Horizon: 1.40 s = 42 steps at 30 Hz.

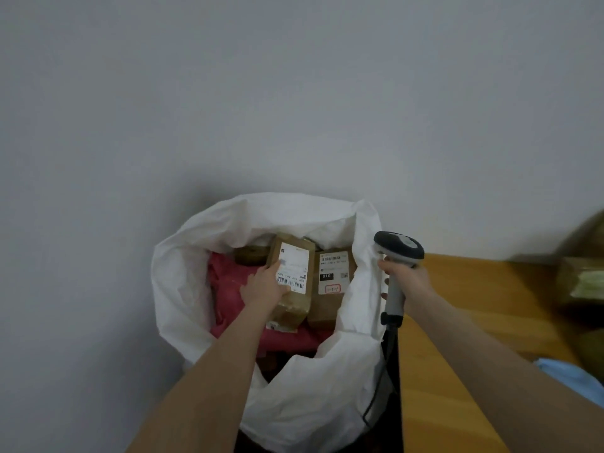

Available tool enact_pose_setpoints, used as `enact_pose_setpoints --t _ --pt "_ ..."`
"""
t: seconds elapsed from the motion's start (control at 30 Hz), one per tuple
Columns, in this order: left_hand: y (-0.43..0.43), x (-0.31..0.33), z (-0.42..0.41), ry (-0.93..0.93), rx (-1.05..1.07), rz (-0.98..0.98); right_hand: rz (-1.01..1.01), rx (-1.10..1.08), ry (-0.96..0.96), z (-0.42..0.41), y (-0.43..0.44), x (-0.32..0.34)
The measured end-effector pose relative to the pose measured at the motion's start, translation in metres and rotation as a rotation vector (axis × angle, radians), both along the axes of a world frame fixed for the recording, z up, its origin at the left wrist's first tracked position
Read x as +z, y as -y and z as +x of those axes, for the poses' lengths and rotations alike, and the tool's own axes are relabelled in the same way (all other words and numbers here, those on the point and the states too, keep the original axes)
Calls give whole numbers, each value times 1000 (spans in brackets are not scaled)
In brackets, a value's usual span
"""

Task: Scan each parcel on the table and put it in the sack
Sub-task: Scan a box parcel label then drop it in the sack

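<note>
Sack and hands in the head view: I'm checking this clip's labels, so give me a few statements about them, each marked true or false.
1. The left hand holds a brown parcel in the mouth of the white sack. True.
2. The right hand is empty. False: it grips a barcode scanner.
3. The parcel in hand is the only thing in the sack. False: a second labelled parcel and a red package lie there too.
4. A cable hangs from the scanner's handle. True.
5. The sack stands on the wooden table. False: it stands beside it, to the person's left.
</note>
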<state>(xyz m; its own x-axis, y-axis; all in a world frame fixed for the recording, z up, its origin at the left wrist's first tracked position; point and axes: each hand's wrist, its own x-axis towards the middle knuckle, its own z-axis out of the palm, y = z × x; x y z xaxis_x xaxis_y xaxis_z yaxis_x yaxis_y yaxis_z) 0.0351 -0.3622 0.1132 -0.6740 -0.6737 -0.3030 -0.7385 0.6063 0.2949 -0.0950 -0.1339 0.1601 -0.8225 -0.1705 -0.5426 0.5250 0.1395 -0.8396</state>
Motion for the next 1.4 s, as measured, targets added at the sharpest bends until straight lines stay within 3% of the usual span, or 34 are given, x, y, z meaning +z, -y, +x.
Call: enact_pose_setpoints --t 0.23,0.43,0.6,0.8,1.4 --pt "1 5 -11 72 -48 -50 -65 -148 80 9 -13 -4" --pt "-39 44 -42 -216 -159 -237 -199 -240 204 37 -39 18" --pt "-108 78 -74 -321 -378 -332 -333 -142 318 66 -83 24" --pt "-224 84 -75 -280 -563 -332 -250 -24 279 90 -173 27" --pt "-577 90 -91 -212 -887 -154 -26 -579 -35 88 -516 45"
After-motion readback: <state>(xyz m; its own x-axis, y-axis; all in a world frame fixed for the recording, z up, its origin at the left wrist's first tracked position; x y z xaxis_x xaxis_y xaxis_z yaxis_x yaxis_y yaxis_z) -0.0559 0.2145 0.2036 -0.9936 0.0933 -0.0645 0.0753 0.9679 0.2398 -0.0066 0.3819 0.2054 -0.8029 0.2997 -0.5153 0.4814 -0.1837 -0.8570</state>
